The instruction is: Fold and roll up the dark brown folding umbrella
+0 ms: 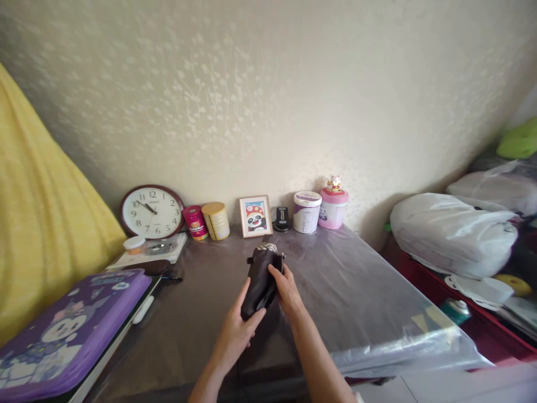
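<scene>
Both hands hold a soft black pouch point(259, 280) a little above the middle of the table. Its far end gapes, and a light checked bundle point(267, 247) with a dark tip shows there; what that is I cannot make out. My left hand point(237, 330) grips the pouch's near end, with the thumb on top and the fingers curled beneath. Along the right side, near the gaping end, my right hand point(287, 288) presses its thumb and fingers on the black fabric. The undersides of the fingers are partly hidden.
Against the wall stand a clock point(151, 211), a pink can point(195, 223), a yellow can point(216, 221), a framed panda picture point(255, 216), a black stand point(282, 218) and two tubs point(306, 212). A purple folder point(71, 330) lies left. Beyond the plastic-covered table point(356, 291) are white bags point(453, 232).
</scene>
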### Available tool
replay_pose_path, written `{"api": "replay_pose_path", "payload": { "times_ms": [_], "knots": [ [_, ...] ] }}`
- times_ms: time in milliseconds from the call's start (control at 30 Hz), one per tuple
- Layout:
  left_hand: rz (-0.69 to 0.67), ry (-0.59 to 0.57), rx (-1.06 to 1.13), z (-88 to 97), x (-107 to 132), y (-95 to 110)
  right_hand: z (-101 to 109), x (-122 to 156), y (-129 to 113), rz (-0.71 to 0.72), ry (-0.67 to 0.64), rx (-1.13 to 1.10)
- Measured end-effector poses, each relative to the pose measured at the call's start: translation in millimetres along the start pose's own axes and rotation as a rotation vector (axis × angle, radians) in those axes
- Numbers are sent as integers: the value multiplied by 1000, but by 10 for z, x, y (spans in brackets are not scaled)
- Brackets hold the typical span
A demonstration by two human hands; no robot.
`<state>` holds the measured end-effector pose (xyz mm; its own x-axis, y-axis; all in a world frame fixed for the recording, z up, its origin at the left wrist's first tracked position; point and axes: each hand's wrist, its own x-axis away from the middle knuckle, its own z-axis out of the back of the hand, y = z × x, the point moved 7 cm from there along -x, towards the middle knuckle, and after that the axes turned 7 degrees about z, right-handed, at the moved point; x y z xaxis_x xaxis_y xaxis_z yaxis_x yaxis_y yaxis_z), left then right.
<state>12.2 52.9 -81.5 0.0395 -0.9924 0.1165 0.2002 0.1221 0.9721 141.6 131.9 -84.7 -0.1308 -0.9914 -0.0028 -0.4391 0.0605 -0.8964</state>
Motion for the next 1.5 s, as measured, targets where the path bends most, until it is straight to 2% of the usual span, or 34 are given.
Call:
{"api": "replay_pose_path", "payload": {
  "times_ms": [33, 167, 233, 300, 400, 500, 567, 700, 767, 800, 867, 1000, 1067, 1100, 1167, 1200, 1267, 1300, 1400, 1433, 1500],
  "knots": [
    [109, -65, 173, 19, -4, -33, 5, -1, -7, -20, -12, -22],
    [384, -203, 901, 160, 29, -72, 120, -61, -87, -39, -6, -73],
    [481, -288, 1125, 198, 54, -84, 224, -116, -153, -10, 29, -96],
    [515, -388, 1270, 210, 78, -68, 327, -166, -202, 16, 67, -111],
    [532, -473, 1384, 189, 127, -54, 391, -202, -202, 12, 59, -63],
    [555, -574, 1423, 81, 220, -10, 338, -167, -128, -39, -4, 20],
    [553, -632, 1420, -15, 290, 42, 206, -95, -67, -100, -125, -26],
    [541, -753, 1273, -278, 437, 185, -121, 136, -74, -228, -436, -296],
    [504, -769, 1118, -404, 482, 248, -176, 201, -136, -262, -485, -407],
    [497, -730, 1013, -451, 485, 247, -171, 206, -171, -264, -477, -451],
    [463, -554, 775, -472, 441, 202, -108, 174, -237, -242, -413, -507],
    [279, -97, 143, -303, 311, 141, 60, 111, -305, -195, -304, -470],
    [232, 45, -201, -241, 286, 148, 108, 130, -311, -196, -311, -402],
    [182, 136, -302, -190, 282, 195, 127, 145, -318, -188, -323, -368],
    [-23, 227, -378, -144, 293, 395, 159, 171, -348, -154, -366, -319],
    [-134, 236, -389, -134, 309, 514, 177, 174, -369, -132, -390, -307],
    [-247, 233, -436, -94, 335, 701, 244, 141, -423, -80, -408, -301],
    [-262, 220, -493, -72, 338, 771, 306, 100, -459, -45, -387, -298],
    [-326, 219, -682, 33, 368, 972, 625, -81, -598, 102, -165, -260],
    [-341, 281, -711, 114, 393, 1034, 756, -129, -639, 138, -60, -243],
    [-359, 343, -779, 232, 446, 1120, 943, -178, -714, 197, 61, -183]
  ]
}}
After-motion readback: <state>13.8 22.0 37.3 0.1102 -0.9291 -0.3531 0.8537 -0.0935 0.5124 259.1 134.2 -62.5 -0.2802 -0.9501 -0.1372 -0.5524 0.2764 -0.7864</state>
